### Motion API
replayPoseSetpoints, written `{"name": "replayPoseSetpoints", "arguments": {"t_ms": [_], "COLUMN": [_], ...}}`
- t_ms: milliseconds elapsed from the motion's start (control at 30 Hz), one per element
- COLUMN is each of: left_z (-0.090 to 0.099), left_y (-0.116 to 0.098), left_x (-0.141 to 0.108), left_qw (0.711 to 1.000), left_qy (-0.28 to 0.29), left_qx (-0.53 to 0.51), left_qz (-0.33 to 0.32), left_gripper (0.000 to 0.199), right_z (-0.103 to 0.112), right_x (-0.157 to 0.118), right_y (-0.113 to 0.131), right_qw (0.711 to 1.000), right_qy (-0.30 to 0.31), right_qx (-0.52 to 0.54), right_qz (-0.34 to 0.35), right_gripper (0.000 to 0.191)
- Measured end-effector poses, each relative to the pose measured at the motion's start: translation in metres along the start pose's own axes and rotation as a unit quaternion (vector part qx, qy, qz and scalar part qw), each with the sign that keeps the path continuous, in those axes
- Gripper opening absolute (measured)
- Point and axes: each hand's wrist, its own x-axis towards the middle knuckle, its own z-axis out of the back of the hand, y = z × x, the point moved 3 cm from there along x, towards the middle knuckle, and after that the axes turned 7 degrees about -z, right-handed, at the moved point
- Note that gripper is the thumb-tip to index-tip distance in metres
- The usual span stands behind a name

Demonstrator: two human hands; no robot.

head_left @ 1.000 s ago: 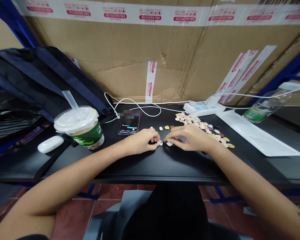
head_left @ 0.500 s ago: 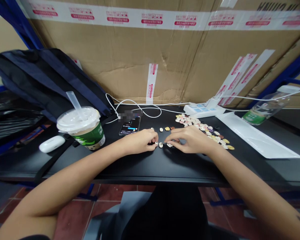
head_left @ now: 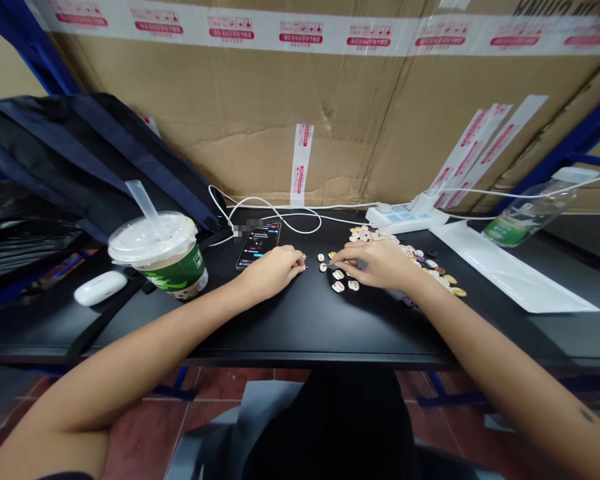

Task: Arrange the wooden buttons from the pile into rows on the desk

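Grey slim tool (head_left: 331,265), pointing left, long axis sideways, pinched by right hand (head_left: 377,262); left hand (head_left: 276,270), narrow grip

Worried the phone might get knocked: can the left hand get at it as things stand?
Probably yes. The phone lies flat just beyond the left hand, with nothing visible on it or blocking the short way between.

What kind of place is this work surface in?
Probably a storeroom or makeshift workspace rather than a proper desk: blue metal framing surrounds the black surface, a large taped cardboard box stands behind it, and a backpack leans at the left.
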Motion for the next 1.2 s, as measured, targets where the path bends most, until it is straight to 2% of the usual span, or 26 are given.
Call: {"name": "replayPoseSetpoints", "arguments": {"t_ms": [633, 833, 1200], "left_z": [0.001, 0.0, -0.005], "left_y": [-0.001, -0.002, -0.015], "left_x": [0.0, -0.001, -0.006], "left_qw": [1.0, 1.0, 0.996], "left_qy": [-0.023, -0.007, -0.013], "left_qx": [-0.001, 0.012, 0.036], "left_qz": [0.013, 0.012, -0.077], "left_gripper": [0.016, 0.016, 0.034], "right_z": [0.004, 0.002, -0.002], "right_x": [0.0, 0.0, 0.003], "right_y": [-0.002, -0.003, -0.004], "right_qw": [1.0, 1.0, 1.0], "right_qy": [-0.015, -0.013, -0.01], "right_qx": [-0.003, -0.014, -0.004], "right_qz": [-0.016, -0.02, -0.012], "right_gripper": [0.02, 0.019, 0.02]}}
